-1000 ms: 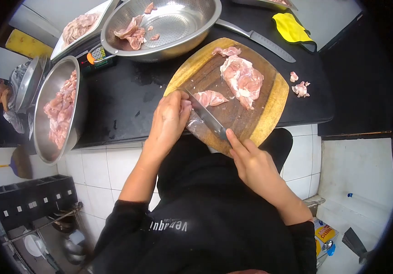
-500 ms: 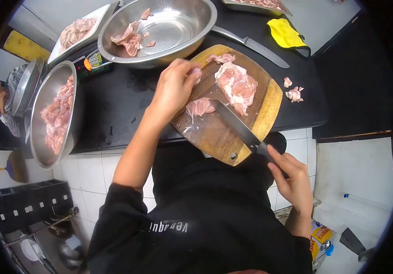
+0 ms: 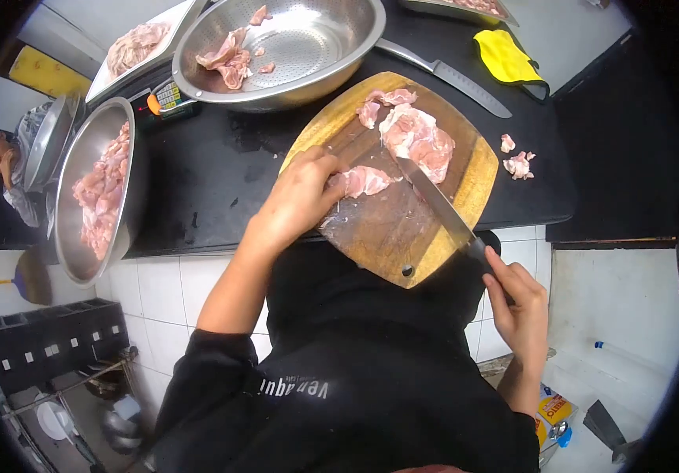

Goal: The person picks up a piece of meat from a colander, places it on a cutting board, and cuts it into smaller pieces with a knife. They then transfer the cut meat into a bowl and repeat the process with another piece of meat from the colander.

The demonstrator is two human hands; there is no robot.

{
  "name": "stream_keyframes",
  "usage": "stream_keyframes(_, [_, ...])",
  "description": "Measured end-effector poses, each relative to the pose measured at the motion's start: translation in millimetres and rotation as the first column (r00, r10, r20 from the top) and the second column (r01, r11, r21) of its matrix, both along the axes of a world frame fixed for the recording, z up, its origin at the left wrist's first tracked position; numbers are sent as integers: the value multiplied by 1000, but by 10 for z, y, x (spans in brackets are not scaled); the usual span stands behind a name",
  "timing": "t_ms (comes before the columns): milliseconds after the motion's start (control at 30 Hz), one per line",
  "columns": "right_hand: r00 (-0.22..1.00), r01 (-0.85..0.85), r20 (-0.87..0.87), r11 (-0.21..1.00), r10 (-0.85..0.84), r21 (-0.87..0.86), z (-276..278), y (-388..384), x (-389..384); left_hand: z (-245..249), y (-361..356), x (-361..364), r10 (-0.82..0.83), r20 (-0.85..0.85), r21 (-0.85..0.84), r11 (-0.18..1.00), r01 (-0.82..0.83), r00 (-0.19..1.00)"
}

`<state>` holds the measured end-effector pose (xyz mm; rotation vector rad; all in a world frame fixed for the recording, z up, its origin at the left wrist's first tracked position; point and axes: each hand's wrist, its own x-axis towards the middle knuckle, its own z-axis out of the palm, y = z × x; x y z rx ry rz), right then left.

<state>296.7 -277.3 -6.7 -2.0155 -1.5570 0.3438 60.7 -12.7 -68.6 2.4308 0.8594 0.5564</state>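
Note:
My left hand (image 3: 301, 189) has its fingers closed on the near end of a strip of raw meat (image 3: 367, 180), at the left side of the wooden cutting board (image 3: 386, 252). My right hand (image 3: 517, 303) is wrapped round the black handle of a kitchen knife (image 3: 438, 202). The blade slants across the board, its tip at the lower edge of a larger raw meat piece (image 3: 418, 140) and apart from the strip. Small meat scraps (image 3: 368, 113) lie near the board's far edge.
A perforated steel bowl (image 3: 347, 59) with some meat stands behind the board. At left leans a steel bowl (image 3: 128, 197) of cut meat. A second knife (image 3: 469, 88), a yellow cloth item (image 3: 506, 57) and trimmings (image 3: 519, 165) lie on the black table.
My left hand has come down from above the board and taken hold of the strip. A small scrap now lies near the far edge. The knife has shifted slightly right, off the strip.

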Motion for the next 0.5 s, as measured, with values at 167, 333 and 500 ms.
stream_keyframes(167, [980,-130,-142,990,136,46,-93,60,-270,-65,-125,21,60,86,-125,991,-49,994])
stream_keyframes(333, [985,-124,-121,992,126,21,-160,102,-422,33,-192,20,129,51,-234,966,-113,990])
stream_keyframes(500, [983,-137,-120,990,138,17,-102,51,-478,92,-258,-121,165,27,-244,957,-153,986])
